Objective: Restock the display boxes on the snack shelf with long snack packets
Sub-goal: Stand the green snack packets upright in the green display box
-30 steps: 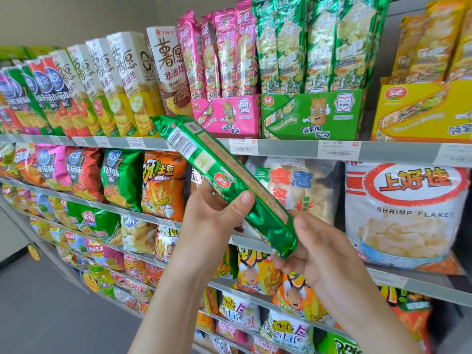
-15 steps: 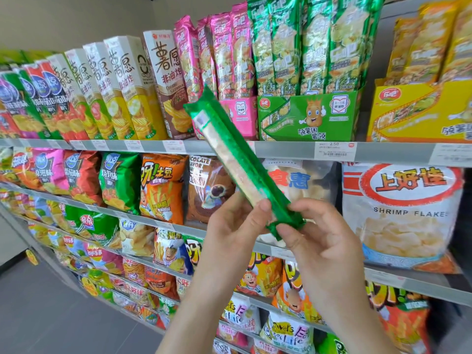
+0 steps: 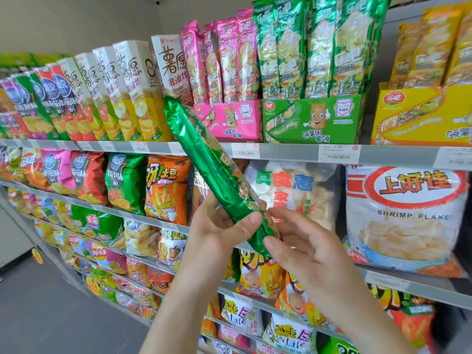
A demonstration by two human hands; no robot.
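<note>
I hold a long green snack packet [image 3: 209,164] slanted in front of the shelves, its top end up-left near the top shelf. My left hand [image 3: 219,226] grips its lower part, thumb across the front. My right hand [image 3: 304,241] pinches the packet's bottom end with thumb and fingertips. On the top shelf stand a green display box [image 3: 311,121] holding upright green packets [image 3: 319,47], a pink display box [image 3: 229,121] with pink packets [image 3: 227,60], and a yellow display box [image 3: 421,113] with yellow packets at the right.
Tall white-and-yellow crisp cartons [image 3: 132,90] fill the top shelf to the left. Lower shelves carry crisp bags, a big shrimp flakes bag [image 3: 403,215] at the right. The grey shelf edge [image 3: 293,152] bears price labels. Grey floor lies at lower left.
The packet has been turned about its length, so its printed front shows instead of the pale back. It now stands a little steeper. Both hands keep their hold.
</note>
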